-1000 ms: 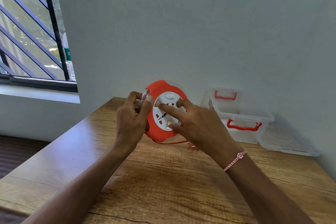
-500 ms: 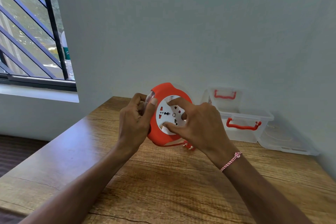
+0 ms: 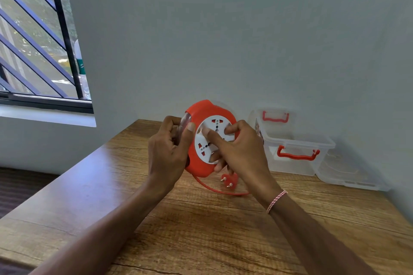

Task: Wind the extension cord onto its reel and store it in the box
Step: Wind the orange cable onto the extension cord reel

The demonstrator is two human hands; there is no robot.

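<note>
An orange cord reel (image 3: 202, 116) with a white socket disc (image 3: 212, 128) is held upright above the wooden table (image 3: 201, 230). My left hand (image 3: 169, 152) grips the reel's left rim, thumb on the orange front. My right hand (image 3: 239, 152) has its fingers pressed on the white disc. A short loop of orange cord (image 3: 214, 190) hangs from the reel's bottom, ending in an orange plug (image 3: 229, 179) with its pins showing. A clear plastic box (image 3: 290, 140) with red handles stands open at the back right, near the wall.
The box's clear lid (image 3: 348, 174) lies flat to the right of the box, against the wall. A barred window (image 3: 38, 40) is at the upper left. The table's left edge runs diagonally towards me, with dark floor beyond it.
The white disc has turned under my right-hand fingers. The loose cord has grown shorter, and the plug now hangs just under the reel. Both hands stay on the reel.
</note>
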